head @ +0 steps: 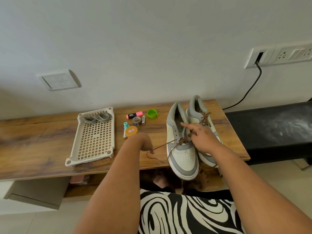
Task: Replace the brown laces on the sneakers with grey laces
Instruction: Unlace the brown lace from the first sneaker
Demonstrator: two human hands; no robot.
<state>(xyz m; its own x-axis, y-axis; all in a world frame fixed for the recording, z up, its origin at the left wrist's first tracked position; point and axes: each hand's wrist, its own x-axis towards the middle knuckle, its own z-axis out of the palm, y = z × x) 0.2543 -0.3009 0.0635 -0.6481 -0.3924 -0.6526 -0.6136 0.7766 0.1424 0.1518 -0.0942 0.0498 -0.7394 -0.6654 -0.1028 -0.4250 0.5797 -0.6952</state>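
Unlacing the near sneaker point(181, 149) on the desk point(42, 141): the left hand point(145, 144) is pinching the brown lace point(162, 146) and drawing it sideways, while the right hand point(200, 137), seemingly loose-fingered, is steadying the tongue. Next comes freeing the lowest eyelets; grey laces point(98, 118) are waiting in the tray point(91, 159).

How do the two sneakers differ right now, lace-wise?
The near sneaker keeps its brown lace only in the lowest eyelets; the far sneaker is still laced higher up, ends loose. The left hand pinches the near one's lace and the right hand rests on it; the far sneaker is untouched. Both are grey and white.
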